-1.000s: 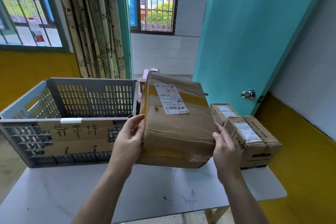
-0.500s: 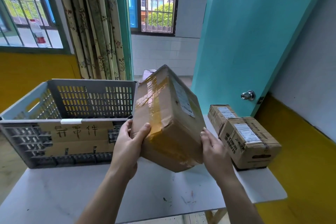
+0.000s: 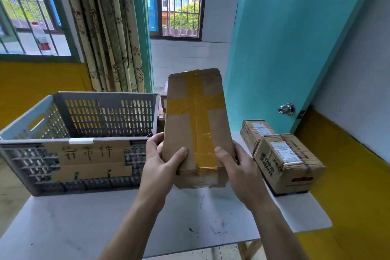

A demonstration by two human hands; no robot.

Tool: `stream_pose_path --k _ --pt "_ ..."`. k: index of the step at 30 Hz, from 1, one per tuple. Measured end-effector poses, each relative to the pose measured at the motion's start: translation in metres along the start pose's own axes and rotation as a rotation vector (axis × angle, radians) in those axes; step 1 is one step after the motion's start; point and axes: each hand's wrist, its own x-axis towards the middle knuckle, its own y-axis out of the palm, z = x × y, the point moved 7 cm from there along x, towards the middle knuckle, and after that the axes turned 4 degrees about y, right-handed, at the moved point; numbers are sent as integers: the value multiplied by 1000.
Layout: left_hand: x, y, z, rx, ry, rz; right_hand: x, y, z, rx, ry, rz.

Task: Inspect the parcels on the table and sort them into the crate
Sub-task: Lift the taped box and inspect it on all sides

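Note:
I hold a brown cardboard parcel (image 3: 196,124) above the white table (image 3: 84,224), its face crossed with yellow tape turned toward me. My left hand (image 3: 162,167) grips its lower left edge, thumb on the front. My right hand (image 3: 236,173) grips its lower right edge the same way. The grey slotted crate (image 3: 80,139), with a handwritten cardboard label on its near wall, stands to the left on the table. Two smaller taped parcels (image 3: 287,162) with white labels sit at the table's right end.
More small boxes (image 3: 163,105) show behind the held parcel, beside the crate. A turquoise door (image 3: 285,48) with a metal knob stands open at the right. Curtains and barred windows are behind the crate. The table's right edge lies just past the two parcels.
I have turned the parcel in both hands: the labelled face seen earlier has rotated away and the taped face now points at me. Both hands shifted to its lower edges.

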Motion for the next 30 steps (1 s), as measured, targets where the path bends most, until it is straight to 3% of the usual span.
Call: stream_pose_path --k 8,18,24,30 --pt "1 6 4 -6 -29 32 -5 -8 0 -73 -31 -103" --pt "-7 3 -3 176 98 91 8 -12 11 -141 0 -27" --pt "8 -1 -8 187 -20 130 -4 -1 7 -204 -52 14" --pt "6 -4 -1 210 -18 94 1 4 4 -188 -15 35"
